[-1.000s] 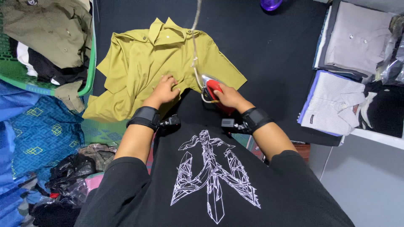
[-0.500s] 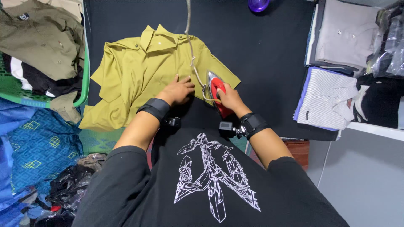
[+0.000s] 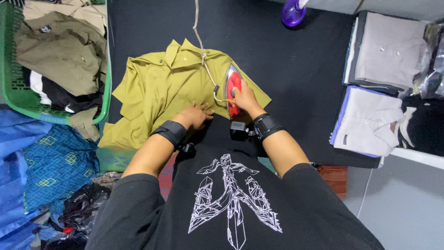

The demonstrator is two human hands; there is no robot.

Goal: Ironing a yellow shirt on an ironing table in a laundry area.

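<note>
Olive-yellow shirt (image 3: pixel 162 92) spread flat, collar away from the body, on the black surface (image 3: pixel 296 60); lower hem hanging toward the near edge. Right hand (image 3: pixel 243 97) clamped around the handle of a red iron (image 3: pixel 232 88), sole down on the shirt's right front panel, tip pointing away. Tan cord (image 3: pixel 203 51) running from the iron's rear up across the collar and out of the top of view. Left hand (image 3: pixel 196 115) flat and open, fingers spread, pressing the cloth just beside the iron; holding nothing. Hands close together but not touching. Black wrist straps on both forearms, small dark box on the right one. Green plastic basket (image 3: pixel 107 78) at the left edge of the surface, piled with crumpled garments: a drab olive shirt (image 3: pixel 60 51) on top, beige cloth behind it, black and white pieces beneath, one khaki piece spilling over the near rim. Purple spray bottle (image 3: pixel 293 14) at the far edge, only its lower part in view. Stack of folded shirts (image 3: pixel 384 51) at right, grey on top; nearer stack (image 3: pixel 365 122) topped with a pale folded shirt with blue trim. Blue patterned fabric (image 3: pixel 46 162) low at left, dark heap of clothing below it.
</note>
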